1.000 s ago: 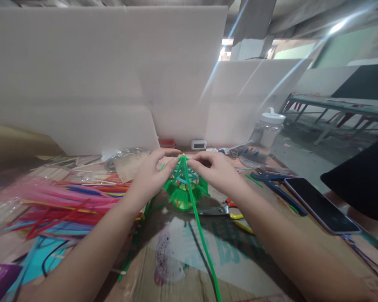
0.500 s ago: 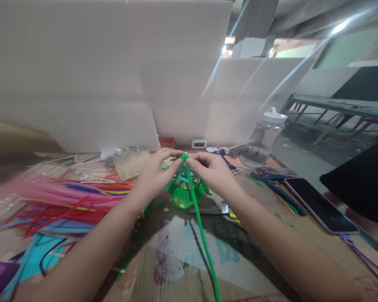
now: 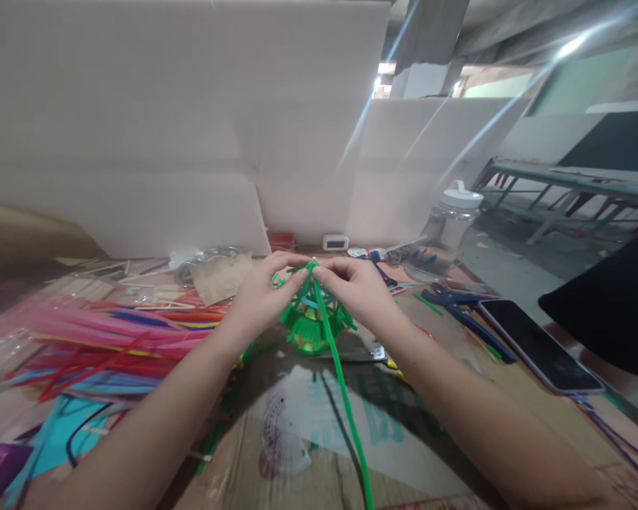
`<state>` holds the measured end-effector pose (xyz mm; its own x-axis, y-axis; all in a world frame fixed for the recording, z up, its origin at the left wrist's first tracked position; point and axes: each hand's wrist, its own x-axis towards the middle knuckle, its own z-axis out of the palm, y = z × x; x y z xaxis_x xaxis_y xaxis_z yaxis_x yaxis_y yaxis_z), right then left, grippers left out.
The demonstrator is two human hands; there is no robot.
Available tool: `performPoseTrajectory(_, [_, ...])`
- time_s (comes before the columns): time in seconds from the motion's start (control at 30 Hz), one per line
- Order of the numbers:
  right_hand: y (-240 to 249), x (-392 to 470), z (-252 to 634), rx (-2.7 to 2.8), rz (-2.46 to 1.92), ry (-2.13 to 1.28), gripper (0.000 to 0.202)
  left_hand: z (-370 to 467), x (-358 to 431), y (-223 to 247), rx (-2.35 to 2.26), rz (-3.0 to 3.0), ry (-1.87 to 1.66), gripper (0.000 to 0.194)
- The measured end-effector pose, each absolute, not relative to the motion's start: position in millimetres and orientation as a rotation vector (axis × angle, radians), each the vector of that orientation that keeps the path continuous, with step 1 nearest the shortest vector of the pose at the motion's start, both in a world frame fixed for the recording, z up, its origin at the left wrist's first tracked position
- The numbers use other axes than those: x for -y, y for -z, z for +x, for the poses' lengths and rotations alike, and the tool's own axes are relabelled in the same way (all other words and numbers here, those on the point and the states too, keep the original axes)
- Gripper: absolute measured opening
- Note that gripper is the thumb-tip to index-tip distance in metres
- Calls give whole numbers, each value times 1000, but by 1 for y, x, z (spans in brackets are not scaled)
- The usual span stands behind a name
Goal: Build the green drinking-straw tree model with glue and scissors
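A small green tiered model [image 3: 309, 333] stands on the worktable, narrowing to a pointed top. Around that top, my left hand [image 3: 270, 289] pinches with thumb and forefinger on the left side. My right hand [image 3: 357, 285] pinches from the right, its thumb on a long green pipe cleaner [image 3: 338, 382]. The strand runs from the tip down over the model's front toward me, its lower end leaving the picture. Fingertips of both hands almost meet, and they hide part of the tip.
Pink, red and blue pipe cleaners [image 3: 117, 340] heap at the left. Scissors [image 3: 372, 354] lie behind my right forearm. On the right are pliers [image 3: 471, 326], a phone [image 3: 542, 347] and a clear bottle [image 3: 449, 227]. A white board [image 3: 181, 127] rises behind. Someone's dark sleeve [image 3: 606, 304] shows far right.
Almost nothing differs. Both hands stay pinched at the model's top, and the long green pipe cleaner hangs in nearly the same line.
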<state>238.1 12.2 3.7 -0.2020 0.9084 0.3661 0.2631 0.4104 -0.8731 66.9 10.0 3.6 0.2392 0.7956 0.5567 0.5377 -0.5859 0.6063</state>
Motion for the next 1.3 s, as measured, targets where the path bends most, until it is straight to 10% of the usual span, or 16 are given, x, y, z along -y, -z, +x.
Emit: performPoseTrajectory(1.3, [15,27,257,1938,-1229,-829,22,45,-12,-9,-1189,2462,-858,59])
